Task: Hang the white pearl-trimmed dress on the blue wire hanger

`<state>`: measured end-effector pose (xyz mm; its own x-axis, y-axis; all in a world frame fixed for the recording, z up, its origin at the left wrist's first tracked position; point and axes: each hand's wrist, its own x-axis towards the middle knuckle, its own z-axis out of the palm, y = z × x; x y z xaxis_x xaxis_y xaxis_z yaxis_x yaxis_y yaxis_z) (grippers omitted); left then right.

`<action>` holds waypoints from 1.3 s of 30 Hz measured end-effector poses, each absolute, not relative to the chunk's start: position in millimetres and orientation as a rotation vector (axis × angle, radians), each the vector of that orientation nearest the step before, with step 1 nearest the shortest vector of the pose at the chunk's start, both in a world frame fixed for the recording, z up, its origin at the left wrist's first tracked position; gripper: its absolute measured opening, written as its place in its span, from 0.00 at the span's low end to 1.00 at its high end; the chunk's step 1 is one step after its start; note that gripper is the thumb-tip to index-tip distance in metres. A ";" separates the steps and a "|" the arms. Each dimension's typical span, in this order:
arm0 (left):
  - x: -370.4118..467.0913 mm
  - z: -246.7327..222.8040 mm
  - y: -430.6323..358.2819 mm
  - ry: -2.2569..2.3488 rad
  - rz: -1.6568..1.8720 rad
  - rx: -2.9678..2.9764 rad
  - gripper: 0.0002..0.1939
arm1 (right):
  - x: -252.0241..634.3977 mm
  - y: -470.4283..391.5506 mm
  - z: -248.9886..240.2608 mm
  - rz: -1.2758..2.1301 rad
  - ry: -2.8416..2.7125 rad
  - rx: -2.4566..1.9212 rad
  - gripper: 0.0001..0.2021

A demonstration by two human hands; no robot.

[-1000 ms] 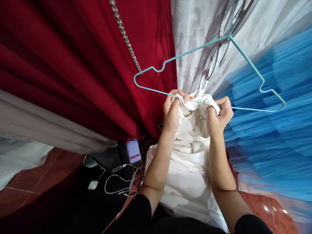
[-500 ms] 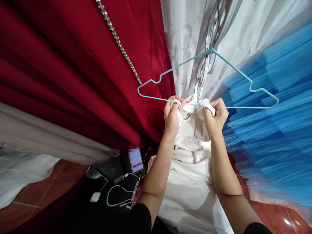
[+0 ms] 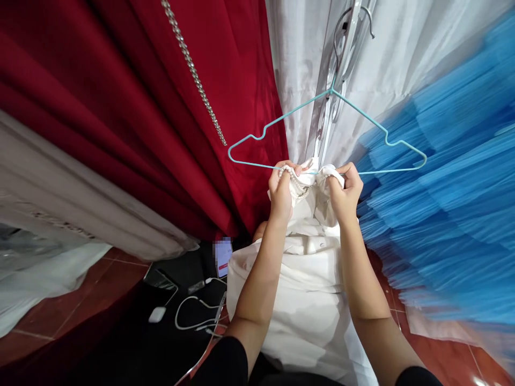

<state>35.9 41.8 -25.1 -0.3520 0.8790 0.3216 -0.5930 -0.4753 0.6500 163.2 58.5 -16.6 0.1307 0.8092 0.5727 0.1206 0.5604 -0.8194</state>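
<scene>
1. Nearest the cam: black sleeves at bottom edge, both bare forearms reaching up & fwd over a white garment [image 3: 309, 300] that drapes down btwn the arms toward the floor
2. Floor [image 3: 80, 300] = red-brown tiles; on it, left of the arms, a phone [image 3: 222, 256] w/ lit screen, a white cable [image 3: 193, 316] looped beside it, & a small white charger block [image 3: 156, 314] just left of the cable
3. Left hand [image 3: 280, 187]: fingers curled shut, pinching the bunched top edge of the white garment, which carries a pearl trim [image 3: 292, 174]; thumb & fingertips sit right at the hanger's bottom bar
4. Right hand [image 3: 345, 190]: also closed, gripping the other side of the gathered top edge, knuckles up, touching the same bar
5. Both hands are near each other, garment top bunched btwn them & pressed up against the bar
6. Teal wire hanger [image 3: 364, 117]: hangs just behind/above the hands, bottom bar running left-right thru the grip, shoulders spread wide to each side, hook up top by a clear plastic cover; what the hook hangs on – can't tell
7. Behind, left: red dress [image 3: 120, 107] in deep folds w/ a rhinestone strap [image 3: 193, 69] running diagonally; below it a beige fabric [image 3: 60, 193]
8. Behind, centre: white sheer fabric [image 3: 298, 64]
9. Behind, right: blue pleated tulle [image 3: 450, 187], blurred at the edges
</scene>
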 end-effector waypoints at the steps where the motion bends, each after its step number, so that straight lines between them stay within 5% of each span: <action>1: 36.1 -24.8 39.7 0.530 1.945 0.812 0.05 | 163.6 56.7 -16.3 0.621 -1.367 -0.870 0.05; 8: 26.0 -19.5 24.9 0.585 1.945 0.938 0.03 | 160.0 47.0 -5.4 0.609 -1.358 -0.846 0.06; 18: -66.6 -43.6 -9.7 1.466 2.433 1.176 0.09 | 171.0 44.5 -0.5 0.570 -1.408 -0.906 0.06; 23: -118.7 -5.1 9.7 1.421 2.534 1.261 0.09 | 172.3 47.9 -0.5 0.569 -1.432 -0.916 0.08; 30: -99.0 68.2 16.1 1.714 2.006 1.725 0.07 | 174.6 45.6 1.3 0.598 -1.456 -0.878 0.07; 39: -71.7 89.2 22.3 1.352 1.947 1.710 0.16 | 171.7 51.9 6.4 0.717 -1.441 -0.889 0.10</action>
<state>-71.7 22.3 89.2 -0.2998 0.6792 0.6700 0.3903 -0.5535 0.7357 171.7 51.9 6.4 0.0303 0.8553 0.5173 0.1030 0.5121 -0.8528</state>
